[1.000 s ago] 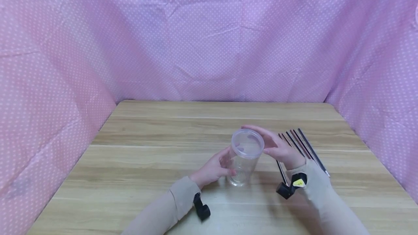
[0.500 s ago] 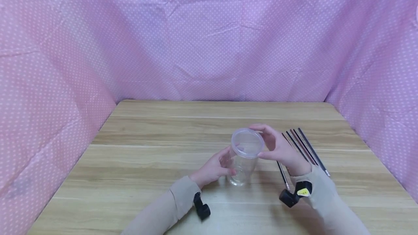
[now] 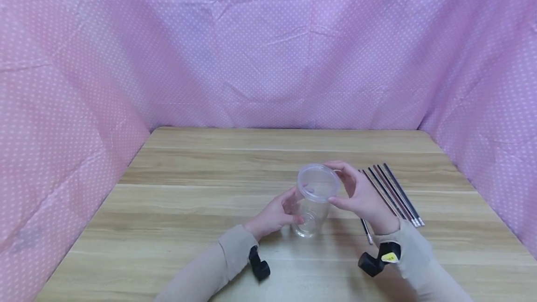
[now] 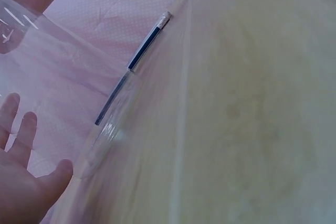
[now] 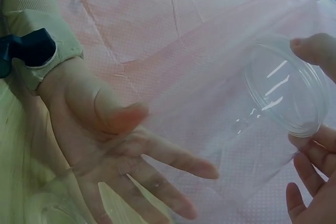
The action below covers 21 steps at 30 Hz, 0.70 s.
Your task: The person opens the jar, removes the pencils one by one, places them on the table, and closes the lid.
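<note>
A tall clear plastic jar (image 3: 309,223) stands upright on the table, with a clear round lid (image 3: 319,183) on its top. My left hand (image 3: 272,216) holds the jar's side from the left, fingers behind and thumb in front. In the right wrist view the left hand's spread fingers show through the clear wall. My right hand (image 3: 364,195) pinches the lid's rim from the right, thumb at the near edge and fingers at the far edge. The right wrist view shows the lid (image 5: 286,87) between that thumb and fingers. Whether the lid sits tight cannot be told.
Several dark pencils (image 3: 392,192) with eraser ends lie slanted side by side to the right, partly behind the right hand. The wooden table (image 3: 189,199) reaches back to a pink dotted cloth (image 3: 268,59) hung on three sides.
My right hand has shifted slightly nearer and its thumb and fingers have closed onto the lid's rim. The left hand and the jar have stayed put.
</note>
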Each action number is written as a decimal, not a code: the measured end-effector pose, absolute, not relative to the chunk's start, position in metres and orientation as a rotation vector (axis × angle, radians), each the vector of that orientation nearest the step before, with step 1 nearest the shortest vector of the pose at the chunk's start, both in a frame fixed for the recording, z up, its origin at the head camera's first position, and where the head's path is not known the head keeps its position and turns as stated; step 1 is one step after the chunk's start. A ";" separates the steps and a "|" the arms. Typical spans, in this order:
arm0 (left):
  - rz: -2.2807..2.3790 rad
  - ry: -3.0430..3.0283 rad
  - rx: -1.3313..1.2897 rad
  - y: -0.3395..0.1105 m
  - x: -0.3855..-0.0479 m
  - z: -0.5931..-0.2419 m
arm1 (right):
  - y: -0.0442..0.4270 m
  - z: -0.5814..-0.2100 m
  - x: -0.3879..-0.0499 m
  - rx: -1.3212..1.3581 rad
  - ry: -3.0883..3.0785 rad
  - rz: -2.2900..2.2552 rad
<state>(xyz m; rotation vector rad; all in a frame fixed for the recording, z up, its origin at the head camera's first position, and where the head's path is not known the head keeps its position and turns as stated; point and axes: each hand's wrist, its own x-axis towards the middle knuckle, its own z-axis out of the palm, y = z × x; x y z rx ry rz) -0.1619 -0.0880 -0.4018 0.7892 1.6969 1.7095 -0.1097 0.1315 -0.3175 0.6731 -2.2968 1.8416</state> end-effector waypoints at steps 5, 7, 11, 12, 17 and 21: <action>1.668 1.773 0.813 -0.089 -0.162 -0.399 | 0.133 -0.319 -0.111 0.706 -2.277 1.844; 1.623 1.842 0.817 -0.090 -0.162 -0.397 | 0.134 -0.319 -0.111 0.699 -2.282 1.852; 1.504 1.972 0.800 -0.093 -0.161 -0.391 | 0.136 -0.320 -0.110 0.678 -2.293 1.861; 1.483 1.989 0.801 -0.094 -0.162 -0.390 | 0.137 -0.320 -0.110 0.678 -2.292 1.861; 1.427 2.057 0.838 -0.097 -0.163 -0.380 | 0.139 -0.321 -0.112 0.733 -2.253 1.869; 1.384 2.166 0.902 -0.105 -0.165 -0.369 | 0.142 -0.321 -0.114 0.797 -2.192 1.932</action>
